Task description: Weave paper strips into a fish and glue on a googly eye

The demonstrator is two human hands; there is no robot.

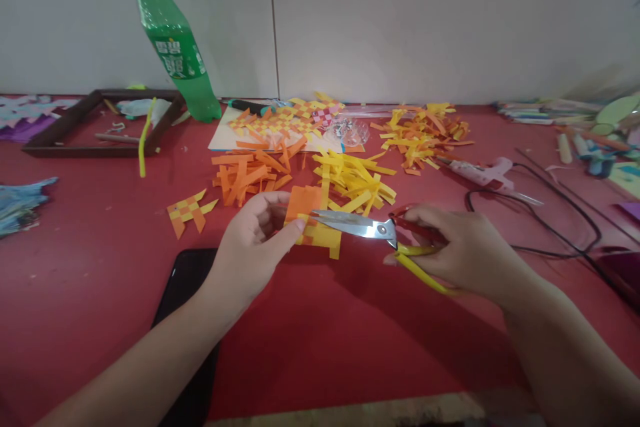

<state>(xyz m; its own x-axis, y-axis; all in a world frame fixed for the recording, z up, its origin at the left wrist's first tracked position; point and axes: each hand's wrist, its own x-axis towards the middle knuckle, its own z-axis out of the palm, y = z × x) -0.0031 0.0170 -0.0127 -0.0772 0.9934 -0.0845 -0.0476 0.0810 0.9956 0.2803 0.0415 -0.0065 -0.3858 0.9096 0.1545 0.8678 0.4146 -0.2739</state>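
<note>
Between thumb and fingers, my left hand (pixel 255 233) pinches a piece of woven orange and yellow paper strips (pixel 306 200), held above the red table. My right hand (pixel 463 250) grips a pair of scissors (pixel 367 227) with red and yellow handles. The blades point left, their tips over the woven paper; whether they touch it I cannot tell. Just behind lie a heap of orange strips (pixel 245 177) and a heap of yellow strips (pixel 355 180). A finished-looking woven paper fish (pixel 189 211) rests left of my left hand.
A black phone (pixel 187 320) lies under my left forearm. Farther back stand a green bottle (pixel 175 53) and a dark wooden frame (pixel 50 130). At the right are a pink glue gun (pixel 485 173) with its black cord and a mixed strip pile (pixel 420 137). A wall closes the back.
</note>
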